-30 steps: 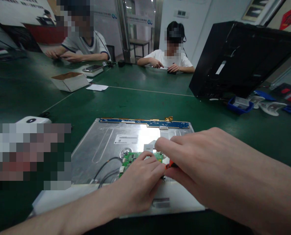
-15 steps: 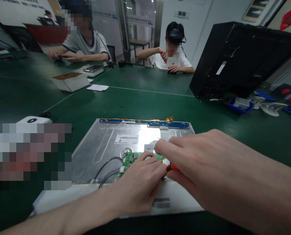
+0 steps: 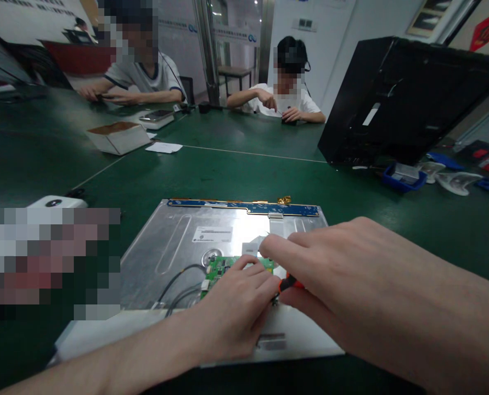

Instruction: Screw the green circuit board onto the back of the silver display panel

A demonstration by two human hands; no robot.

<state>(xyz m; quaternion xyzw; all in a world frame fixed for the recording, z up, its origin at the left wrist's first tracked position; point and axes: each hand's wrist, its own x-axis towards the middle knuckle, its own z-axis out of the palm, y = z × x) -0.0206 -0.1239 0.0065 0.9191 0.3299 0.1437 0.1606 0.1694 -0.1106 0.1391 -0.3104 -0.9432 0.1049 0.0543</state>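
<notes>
My right hand is closed around the red-and-black handle of a screwdriver; most of the tool is hidden in the grip. Beside it, my left hand curls over the green circuit board, fingertips meeting the front of the tool. What those fingers pinch is out of sight. The board lies on the metal back of a flat display panel, which has a white label and a blue strip board along its far edge. Dark cables run from the board's left side.
A big black casing stands tilted at the right, with a blue tray by its foot. Farther left are an open cardboard box and a paper sheet. Two people sit across the green table; one works on a small dark object.
The screwdriver handle has turned slightly in my right hand, showing more black. My left hand stays put. Across the table, a co-worker's raised hand has come down towards the small object.
</notes>
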